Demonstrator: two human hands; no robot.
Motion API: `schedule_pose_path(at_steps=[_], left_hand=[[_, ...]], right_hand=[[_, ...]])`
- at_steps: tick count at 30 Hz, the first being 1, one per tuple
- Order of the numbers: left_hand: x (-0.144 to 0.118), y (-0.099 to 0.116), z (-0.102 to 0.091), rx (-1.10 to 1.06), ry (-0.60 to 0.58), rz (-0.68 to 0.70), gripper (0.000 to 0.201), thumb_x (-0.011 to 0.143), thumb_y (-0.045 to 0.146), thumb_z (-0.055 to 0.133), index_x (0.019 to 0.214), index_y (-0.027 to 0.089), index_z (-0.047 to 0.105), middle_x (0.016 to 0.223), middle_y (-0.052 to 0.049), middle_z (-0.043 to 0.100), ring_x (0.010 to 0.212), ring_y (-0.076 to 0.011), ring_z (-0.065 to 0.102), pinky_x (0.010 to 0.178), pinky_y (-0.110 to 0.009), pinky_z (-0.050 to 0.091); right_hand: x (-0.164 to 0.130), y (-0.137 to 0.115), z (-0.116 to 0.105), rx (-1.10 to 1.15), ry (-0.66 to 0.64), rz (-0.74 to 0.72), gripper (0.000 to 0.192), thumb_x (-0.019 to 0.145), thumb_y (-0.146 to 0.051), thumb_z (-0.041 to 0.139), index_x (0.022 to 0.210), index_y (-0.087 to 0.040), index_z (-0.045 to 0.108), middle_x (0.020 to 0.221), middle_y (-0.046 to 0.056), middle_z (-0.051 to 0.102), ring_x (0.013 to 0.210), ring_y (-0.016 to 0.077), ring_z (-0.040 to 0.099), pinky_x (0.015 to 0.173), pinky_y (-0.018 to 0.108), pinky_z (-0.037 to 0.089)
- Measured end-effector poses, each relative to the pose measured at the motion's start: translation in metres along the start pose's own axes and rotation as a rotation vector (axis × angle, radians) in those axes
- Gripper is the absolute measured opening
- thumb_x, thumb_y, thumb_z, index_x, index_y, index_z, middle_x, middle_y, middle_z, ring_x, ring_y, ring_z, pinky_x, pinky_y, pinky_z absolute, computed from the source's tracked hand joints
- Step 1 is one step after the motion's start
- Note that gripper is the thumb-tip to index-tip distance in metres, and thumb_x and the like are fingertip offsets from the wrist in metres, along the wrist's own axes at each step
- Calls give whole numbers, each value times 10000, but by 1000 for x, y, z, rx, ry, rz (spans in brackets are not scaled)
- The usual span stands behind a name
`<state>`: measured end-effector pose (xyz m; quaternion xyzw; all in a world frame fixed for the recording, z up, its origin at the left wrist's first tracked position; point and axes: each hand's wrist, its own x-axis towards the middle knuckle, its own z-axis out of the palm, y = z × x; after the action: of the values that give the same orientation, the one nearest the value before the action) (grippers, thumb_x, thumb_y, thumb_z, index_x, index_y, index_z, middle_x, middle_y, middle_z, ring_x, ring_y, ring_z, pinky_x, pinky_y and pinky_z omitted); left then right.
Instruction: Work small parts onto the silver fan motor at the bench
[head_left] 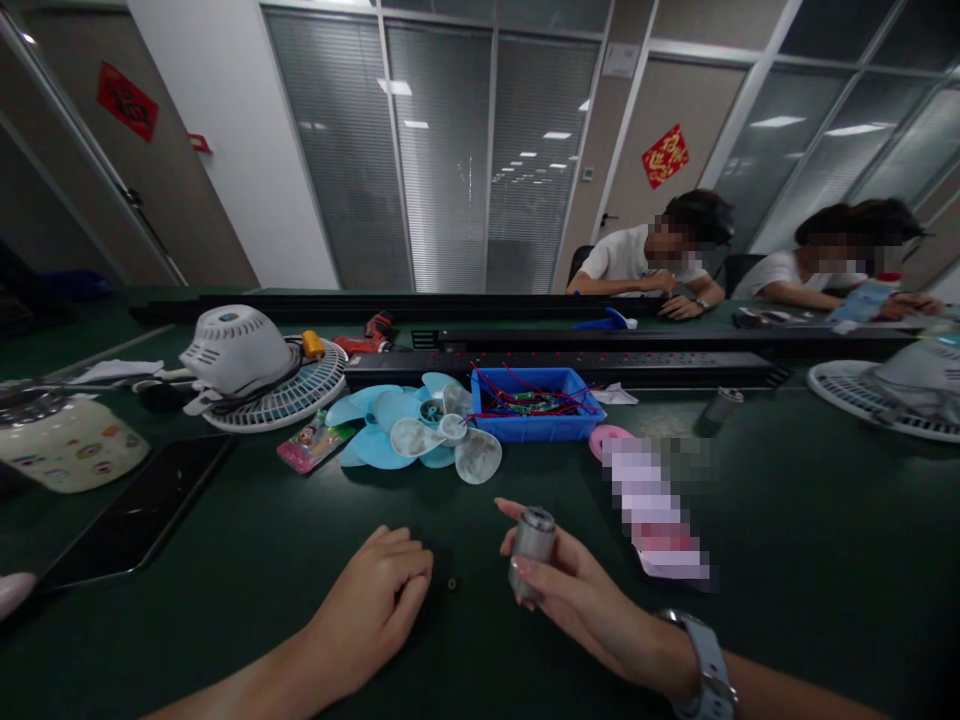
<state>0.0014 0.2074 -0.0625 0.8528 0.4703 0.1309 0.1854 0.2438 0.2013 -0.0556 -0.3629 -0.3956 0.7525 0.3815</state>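
Note:
My right hand (pixel 574 590) grips a small silver cylindrical motor (pixel 534 540) between thumb and fingers, held upright over the dark green table. Its dark top end faces up. My left hand (pixel 379 590) is curled into a fist on the table, and the inside of the fist is hidden. Between the two hands lies a tiny ring-shaped part (pixel 451 584), close to the left knuckles and touched by neither hand. Ahead of the hands are stacked fan blades (pixel 397 425), pale blue and whitish, next to a blue bin (pixel 536 428) of red wires and small circuit boards.
A similar metal cylinder (pixel 724 405) stands at back right. A pink-edged phone (pixel 660 510) lies right. Fan housings with grilles (pixel 240 350) (pixel 915 385), a red power drill (pixel 371 335), a black tablet (pixel 142 510) and a cream pot (pixel 71 445) surround the area. Two people sit opposite.

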Motion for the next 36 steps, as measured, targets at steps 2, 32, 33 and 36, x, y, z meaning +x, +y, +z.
schedule_pose_path(at_steps=[2,32,33,36], left_hand=[[0,0,0,-2,4,3,317,923,196,342,641,176,488,674,-9,556,701,-169,493,736,-317,321],[0,4,-3,19,-31,-26,305,914,186,337,644,175,479,686,-14,559,726,-176,496,778,-337,328],[0,4,-3,19,-32,-25,305,913,186,336,643,174,476,685,-14,557,727,-176,496,784,-341,329],[-1,4,-3,11,-38,-20,304,917,190,331,649,173,474,692,-12,555,728,-173,499,797,-349,330]], right_hand=[[-2,2,0,-123,-16,-27,677,668,-327,832,1293,-293,576,968,-8,555,805,116,514,769,299,435],[3,3,-3,191,5,-7,518,855,-447,650,1274,-158,554,1188,157,678,1047,243,665,1013,463,413],[3,3,-3,193,6,-5,513,855,-446,649,1272,-162,557,1190,153,678,1047,241,665,1011,458,415],[3,3,-2,193,15,-8,508,858,-460,641,1264,-165,566,1178,150,684,1028,238,672,993,449,431]])
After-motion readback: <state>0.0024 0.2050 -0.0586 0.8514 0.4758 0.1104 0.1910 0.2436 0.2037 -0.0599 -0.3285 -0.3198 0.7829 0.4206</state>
